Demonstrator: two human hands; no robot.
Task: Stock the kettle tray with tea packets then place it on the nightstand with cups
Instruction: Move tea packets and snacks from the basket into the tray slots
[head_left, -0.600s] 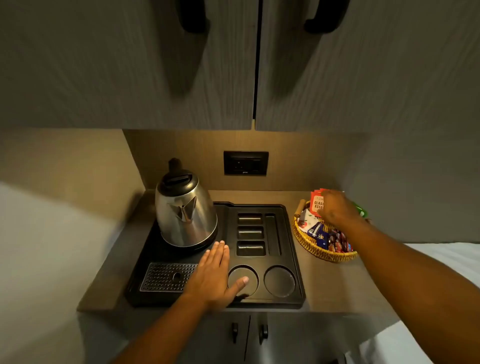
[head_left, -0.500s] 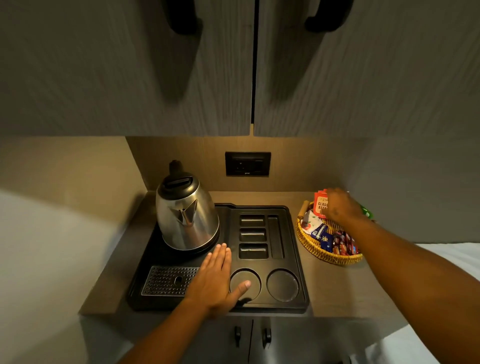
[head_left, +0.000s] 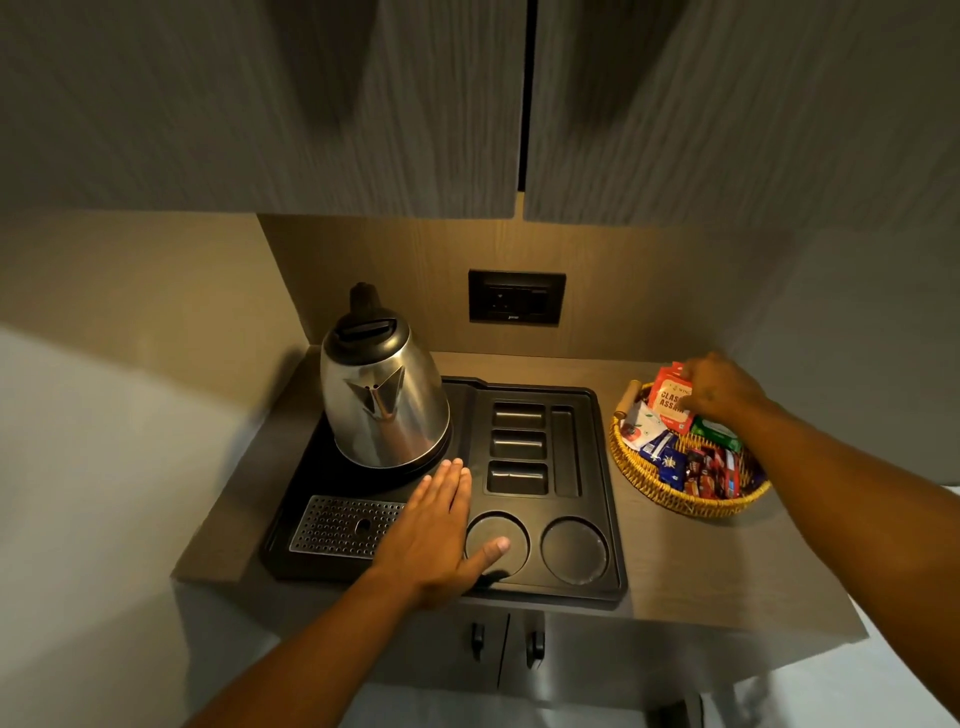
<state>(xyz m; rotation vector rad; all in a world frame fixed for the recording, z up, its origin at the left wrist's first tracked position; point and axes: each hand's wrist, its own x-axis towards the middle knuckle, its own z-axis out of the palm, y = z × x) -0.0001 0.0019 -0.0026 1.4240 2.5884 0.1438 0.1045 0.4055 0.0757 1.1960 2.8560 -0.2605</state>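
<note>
A black kettle tray (head_left: 602, 467) lies on the wooden counter, with a steel kettle (head_left: 384, 400) standing at its back left. Its three small slots, one long slot and two round cup wells hold nothing. My left hand (head_left: 441, 530) lies flat and open on the tray, thumb in the left cup well. At the right stands a wicker basket (head_left: 670, 493) full of packets. My right hand (head_left: 722, 392) is in the basket, fingers closed on red tea packets (head_left: 670, 400) that stand upright at its back.
A perforated metal drip grate (head_left: 343, 525) sits at the tray's front left. A black wall socket (head_left: 517, 297) is behind the tray. Upper cabinet doors (head_left: 363, 104) hang overhead, and lower cabinet doors with two black knobs (head_left: 501, 644) are below the counter.
The view has tilted slightly, so the counter sits lower in frame. My right hand stays in the basket on the red packets. My left hand has not moved on the tray.
</note>
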